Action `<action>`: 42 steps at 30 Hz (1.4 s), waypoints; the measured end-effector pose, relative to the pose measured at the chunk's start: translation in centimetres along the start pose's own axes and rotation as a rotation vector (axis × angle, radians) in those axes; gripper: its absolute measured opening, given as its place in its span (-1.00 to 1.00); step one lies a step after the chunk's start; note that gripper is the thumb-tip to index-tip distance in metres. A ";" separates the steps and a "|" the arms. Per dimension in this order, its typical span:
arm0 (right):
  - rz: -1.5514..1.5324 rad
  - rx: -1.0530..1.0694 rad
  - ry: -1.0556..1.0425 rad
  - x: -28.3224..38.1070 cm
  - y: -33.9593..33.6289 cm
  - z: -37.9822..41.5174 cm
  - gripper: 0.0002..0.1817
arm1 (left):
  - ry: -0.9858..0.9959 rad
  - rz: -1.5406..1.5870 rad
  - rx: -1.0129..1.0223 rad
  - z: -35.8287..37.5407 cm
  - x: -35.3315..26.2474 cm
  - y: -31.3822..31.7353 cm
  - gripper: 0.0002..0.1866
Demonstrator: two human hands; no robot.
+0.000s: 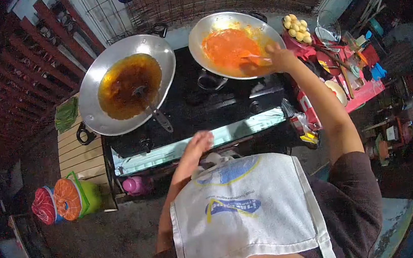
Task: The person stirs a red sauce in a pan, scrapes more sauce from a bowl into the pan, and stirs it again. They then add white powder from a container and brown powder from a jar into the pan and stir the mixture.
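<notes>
My right hand (277,60) is at the right rim of a wok (199,53) with thick orange-red sauce (225,45) in it. Its fingers are closed around the handle end of a spatula (249,55), whose blade lies in the sauce. In front of the stove, above my apron, my left hand (199,144) hovers with fingers loosely stretched and nothing visible in it. Left of the sauce stands a larger wok (92,98) of brown oil (128,87). A slotted turner (160,118) rests in that oil, its dark handle over the near rim.
Both woks stand on a black stove (188,105). Peeled eggs (297,28) fill a bowl at the back right, beside a glass bowl (328,27) and a cluttered pink table (365,94). At left are a slatted wooden table (79,153), green leaves (66,114) and a green bucket (88,196).
</notes>
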State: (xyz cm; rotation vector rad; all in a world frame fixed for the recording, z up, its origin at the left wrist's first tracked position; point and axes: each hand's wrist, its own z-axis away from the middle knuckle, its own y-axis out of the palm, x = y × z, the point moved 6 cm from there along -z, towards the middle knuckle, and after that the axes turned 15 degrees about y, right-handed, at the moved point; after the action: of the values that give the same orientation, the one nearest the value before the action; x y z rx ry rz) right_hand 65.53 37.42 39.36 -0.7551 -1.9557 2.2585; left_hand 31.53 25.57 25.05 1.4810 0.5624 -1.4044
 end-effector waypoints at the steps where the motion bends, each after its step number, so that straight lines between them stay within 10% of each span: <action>1: 0.033 0.020 -0.036 0.2 -0.1 0.2 -0.52 | 0.019 0.002 -0.028 -1.9 -1.0 0.8 -0.75; 5: 0.343 -0.081 -0.329 -1.3 3.3 -1.9 -0.48 | 0.078 0.088 -0.136 -6.7 -3.8 2.1 -0.77; 8: 0.027 -0.402 -0.789 -0.2 0.2 -1.3 -0.63 | 0.106 0.173 -0.306 -8.6 -4.5 1.9 -0.76; 10: 0.026 -0.137 -0.288 -0.2 -3.7 -2.1 -0.70 | 0.121 0.221 -0.380 -9.9 -5.2 2.2 -0.75; 21: 0.294 -0.606 -0.347 -7.6 -4.7 -2.1 -0.79 | 0.221 0.244 -0.514 -11.6 -5.2 3.5 -0.68; 28: 0.258 -0.298 -0.169 -7.0 -8.6 -1.1 -0.79 | 0.190 0.259 -0.526 -10.8 -5.6 3.8 -0.81; 36: -0.096 -0.681 -0.138 -4.8 -3.9 -5.1 -0.85 | 0.244 0.249 -0.564 -10.7 -5.8 3.8 -0.81; 42: -0.011 -0.509 -0.041 -8.0 -5.0 -6.5 -0.75 | 0.237 0.211 -0.549 -10.8 -5.6 3.5 -0.81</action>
State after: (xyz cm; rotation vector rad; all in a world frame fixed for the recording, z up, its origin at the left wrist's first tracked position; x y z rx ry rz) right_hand 73.83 41.47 46.13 -0.7299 -2.5826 1.7873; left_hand 38.43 35.04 29.82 1.2170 0.8358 -0.8247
